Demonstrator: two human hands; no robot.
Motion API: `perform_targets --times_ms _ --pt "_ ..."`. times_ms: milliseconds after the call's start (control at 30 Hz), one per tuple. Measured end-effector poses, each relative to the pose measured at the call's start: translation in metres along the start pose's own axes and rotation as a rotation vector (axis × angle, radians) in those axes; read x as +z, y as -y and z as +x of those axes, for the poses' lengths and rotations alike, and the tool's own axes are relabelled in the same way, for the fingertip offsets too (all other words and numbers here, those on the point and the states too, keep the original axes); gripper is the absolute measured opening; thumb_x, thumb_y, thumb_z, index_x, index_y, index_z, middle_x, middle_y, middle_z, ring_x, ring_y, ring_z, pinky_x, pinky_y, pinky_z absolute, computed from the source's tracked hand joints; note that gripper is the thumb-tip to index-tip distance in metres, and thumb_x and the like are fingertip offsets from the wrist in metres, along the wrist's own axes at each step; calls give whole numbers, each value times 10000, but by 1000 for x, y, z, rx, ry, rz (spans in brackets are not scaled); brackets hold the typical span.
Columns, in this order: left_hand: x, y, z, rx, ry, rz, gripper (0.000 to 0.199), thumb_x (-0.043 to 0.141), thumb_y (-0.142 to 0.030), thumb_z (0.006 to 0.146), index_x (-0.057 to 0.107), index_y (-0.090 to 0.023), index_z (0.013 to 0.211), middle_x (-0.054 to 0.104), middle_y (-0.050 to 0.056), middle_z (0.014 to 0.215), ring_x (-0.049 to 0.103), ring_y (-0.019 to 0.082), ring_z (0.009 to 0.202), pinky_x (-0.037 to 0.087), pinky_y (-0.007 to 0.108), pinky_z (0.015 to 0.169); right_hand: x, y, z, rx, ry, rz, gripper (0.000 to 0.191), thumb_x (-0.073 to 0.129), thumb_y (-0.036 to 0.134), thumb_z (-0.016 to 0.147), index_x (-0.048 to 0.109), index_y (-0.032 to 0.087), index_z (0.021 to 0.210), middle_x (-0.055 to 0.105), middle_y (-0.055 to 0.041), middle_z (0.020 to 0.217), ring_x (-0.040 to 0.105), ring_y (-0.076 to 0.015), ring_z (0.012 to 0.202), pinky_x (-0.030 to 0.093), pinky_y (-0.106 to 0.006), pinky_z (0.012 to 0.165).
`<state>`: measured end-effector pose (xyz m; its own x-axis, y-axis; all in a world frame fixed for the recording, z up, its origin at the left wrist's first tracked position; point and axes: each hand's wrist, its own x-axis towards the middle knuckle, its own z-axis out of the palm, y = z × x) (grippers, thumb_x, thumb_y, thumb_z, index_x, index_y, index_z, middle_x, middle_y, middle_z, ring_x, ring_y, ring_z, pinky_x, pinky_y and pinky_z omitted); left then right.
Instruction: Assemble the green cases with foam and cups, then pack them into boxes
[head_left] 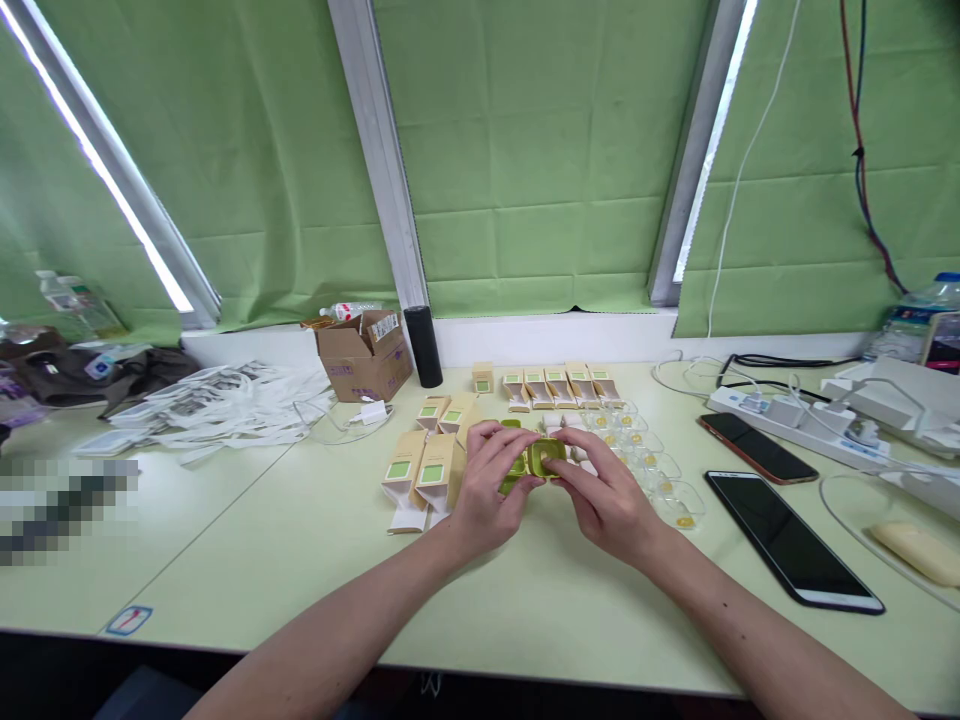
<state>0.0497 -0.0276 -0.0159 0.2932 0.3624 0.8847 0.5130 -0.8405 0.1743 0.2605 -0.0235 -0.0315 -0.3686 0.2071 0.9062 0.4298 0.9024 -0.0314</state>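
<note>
My left hand (491, 482) and my right hand (611, 495) meet above the middle of the table. Between their fingertips is a small square green case (546, 457) with a hollow in its face, gripped from both sides. More green pieces (513, 464) lie just behind my left fingers, partly hidden. Left of that hand stand several small tan boxes (435, 472) with green windows and open flaps. Clear plastic shells (663, 487) with yellow centres are lined up beyond my right hand. Small white pieces (574, 424) show partly behind the right fingers.
Several open tan boxes (556, 388) form a row at the back, near a single box (482, 378). A carton (365, 358), black cylinder (424, 347) and pile of white straps (217, 405) stand left. Two phones (791, 535) and a power strip (799, 428) lie right.
</note>
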Motion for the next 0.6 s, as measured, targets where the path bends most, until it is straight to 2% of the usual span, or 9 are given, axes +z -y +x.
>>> perform_targets --times_ms 300,433,600 --pt "0 1 -1 3 9 -5 372 682 -237 1007 650 -204 1375 754 129 1208 583 294 1115 484 479 975 0 0 1 21 -3 -5 401 568 50 1003 649 207 1363 635 -202 1343 668 -330 1254 645 -501 975" --pt "1 2 -2 9 -2 -19 375 697 -257 1007 652 -201 1375 754 129 1213 578 289 1120 483 466 976 1 0 0 26 -22 -13 461 567 61 1010 613 203 1447 641 -208 1345 663 -336 1274 636 -523 1010" --pt "2 3 -3 -5 -2 -13 391 703 -281 1008 649 -210 1389 761 132 1219 591 293 1121 483 485 985 1 0 -1 10 -8 -6 492 539 48 1010 619 216 1466 629 -214 1385 643 -352 1319 646 -539 993"
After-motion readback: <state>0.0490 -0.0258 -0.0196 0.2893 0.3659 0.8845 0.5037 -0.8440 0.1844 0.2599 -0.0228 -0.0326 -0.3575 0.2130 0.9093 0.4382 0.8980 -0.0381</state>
